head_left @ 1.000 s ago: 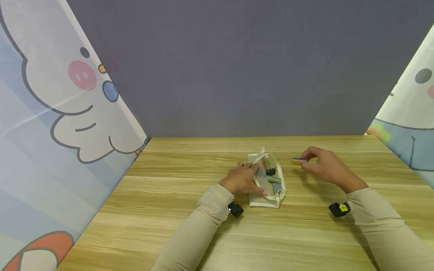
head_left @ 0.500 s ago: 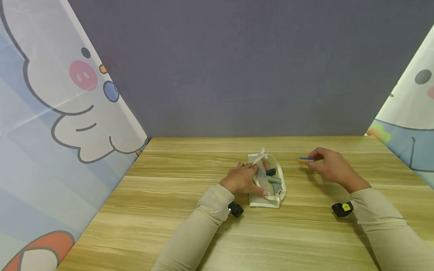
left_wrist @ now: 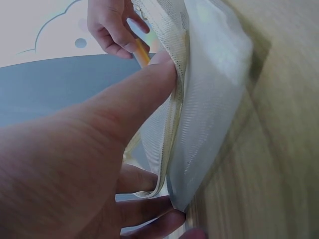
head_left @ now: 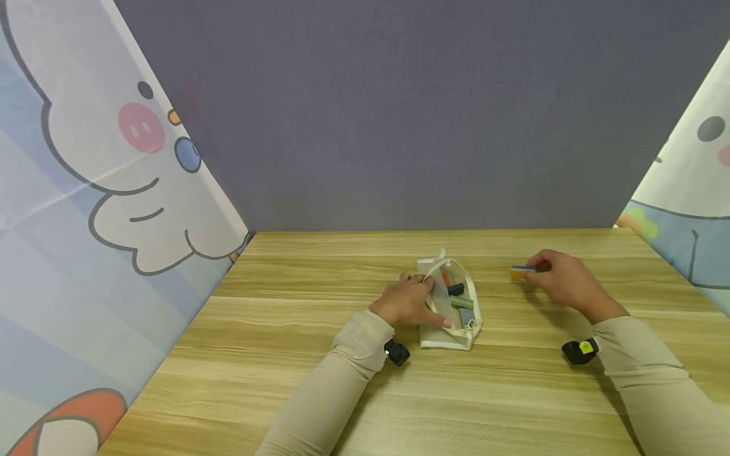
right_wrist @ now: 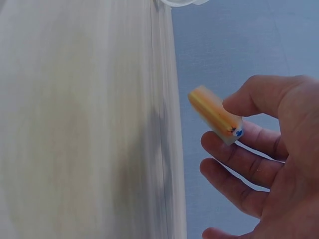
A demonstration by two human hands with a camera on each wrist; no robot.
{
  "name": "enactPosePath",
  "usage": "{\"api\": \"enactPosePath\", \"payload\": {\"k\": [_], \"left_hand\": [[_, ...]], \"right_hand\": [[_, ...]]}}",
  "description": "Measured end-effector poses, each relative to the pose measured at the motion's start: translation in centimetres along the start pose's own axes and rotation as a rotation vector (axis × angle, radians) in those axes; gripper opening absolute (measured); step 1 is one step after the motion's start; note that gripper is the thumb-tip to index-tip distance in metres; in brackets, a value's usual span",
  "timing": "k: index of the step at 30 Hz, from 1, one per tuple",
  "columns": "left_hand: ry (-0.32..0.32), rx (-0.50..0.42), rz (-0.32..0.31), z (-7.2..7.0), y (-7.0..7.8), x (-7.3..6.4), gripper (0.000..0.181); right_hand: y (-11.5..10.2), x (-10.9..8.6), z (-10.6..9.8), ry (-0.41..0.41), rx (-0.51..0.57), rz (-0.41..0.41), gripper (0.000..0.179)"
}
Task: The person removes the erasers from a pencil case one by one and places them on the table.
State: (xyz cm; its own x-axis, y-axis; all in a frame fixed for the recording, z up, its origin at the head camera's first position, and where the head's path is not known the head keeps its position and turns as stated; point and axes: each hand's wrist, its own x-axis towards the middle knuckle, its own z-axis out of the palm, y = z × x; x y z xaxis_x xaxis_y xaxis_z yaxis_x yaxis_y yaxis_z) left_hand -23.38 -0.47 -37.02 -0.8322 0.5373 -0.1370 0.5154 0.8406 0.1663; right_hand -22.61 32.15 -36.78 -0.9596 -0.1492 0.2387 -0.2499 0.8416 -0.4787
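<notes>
A white mesh zipper pouch (head_left: 445,339) lies on the table with its zip undone and its mouth spread. My left hand (head_left: 403,303) holds the pouch's left edge; in the left wrist view the thumb (left_wrist: 134,94) lies along the zip and other fingers grip the mesh lower down. Inside are several small bars: a black one (head_left: 455,289), a green one (head_left: 461,302), a grey one (head_left: 466,316) and a red one (head_left: 445,278). To the right of the pouch, my right hand (head_left: 561,278) pinches a small orange-and-blue block (right_wrist: 212,109) between thumb and fingers, above the table.
The wood-grain table (head_left: 256,354) ends at a dark grey upright panel (head_left: 399,126). Cartoon-printed sheets stand at the left (head_left: 114,209) and right (head_left: 701,240). Each wrist wears a small black camera.
My right hand has moved to the right, away from the pouch, with the orange-and-blue block still pinched. The left hand and the pouch have stayed in place.
</notes>
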Motion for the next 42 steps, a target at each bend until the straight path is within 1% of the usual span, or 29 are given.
{"api": "enactPosePath", "payload": {"k": [17, 23, 30, 37, 42], "left_hand": [[-0.001, -0.013, -0.002, 0.1, 0.1, 0.2, 0.103], [0.002, -0.009, 0.001, 0.1, 0.1, 0.1, 0.103], [-0.006, 0.006, -0.002, 0.2, 0.0, 0.2, 0.103], [-0.006, 0.005, -0.008, 0.1, 0.1, 0.1, 0.104], [-0.002, 0.005, -0.004, 0.1, 0.1, 0.1, 0.103]], "right_hand": [[1.2, 0.0, 0.0, 0.024, -0.013, 0.003, 0.029], [1.3, -0.1, 0.2, 0.017, -0.019, 0.002, 0.026], [1.5, -0.1, 0.1, -0.011, -0.018, 0.022, 0.032], [1.5, -0.2, 0.1, -0.019, -0.022, 0.028, 0.034], [1.6, -0.2, 0.0, -0.016, -0.034, 0.022, 0.032]]}}
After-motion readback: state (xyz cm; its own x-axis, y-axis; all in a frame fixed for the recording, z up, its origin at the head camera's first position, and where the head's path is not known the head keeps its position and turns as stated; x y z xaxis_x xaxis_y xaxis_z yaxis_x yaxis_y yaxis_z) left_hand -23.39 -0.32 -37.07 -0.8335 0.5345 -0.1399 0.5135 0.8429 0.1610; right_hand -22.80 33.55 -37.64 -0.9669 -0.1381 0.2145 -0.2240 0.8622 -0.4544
